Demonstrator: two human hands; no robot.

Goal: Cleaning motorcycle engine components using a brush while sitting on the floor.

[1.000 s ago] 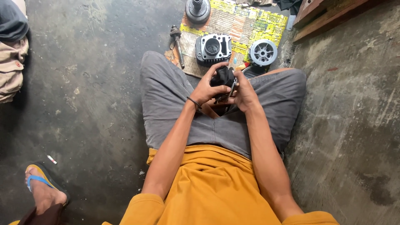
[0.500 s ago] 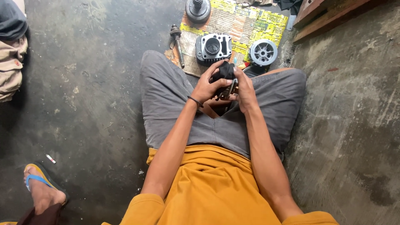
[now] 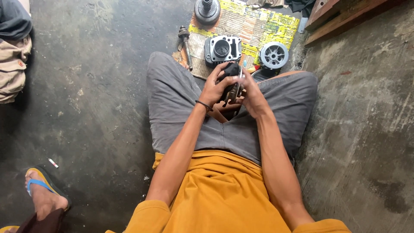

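Black and greasy, a small engine part point(image 3: 233, 84) sits between both hands above the lap of the person (who is seated on the concrete floor point(image 3: 86, 99)). The left hand point(image 3: 215, 86) and the right hand point(image 3: 251, 92) both have their fingers clenched around it. Just beyond, on a cardboard sheet point(image 3: 254, 26), lie a metal cylinder block point(image 3: 222, 48) and a round grey wheel part point(image 3: 274, 55).

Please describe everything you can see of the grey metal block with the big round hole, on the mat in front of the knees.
The grey metal block looks like cast metal, roughly square, with one large round bore on its left side and a smaller squarish opening on its right. Small lugs stick out at its edges. It lies flat, bore upward, on the yellow printed mat, just beyond the person's knees. No hand touches it; the left hand is nearest.
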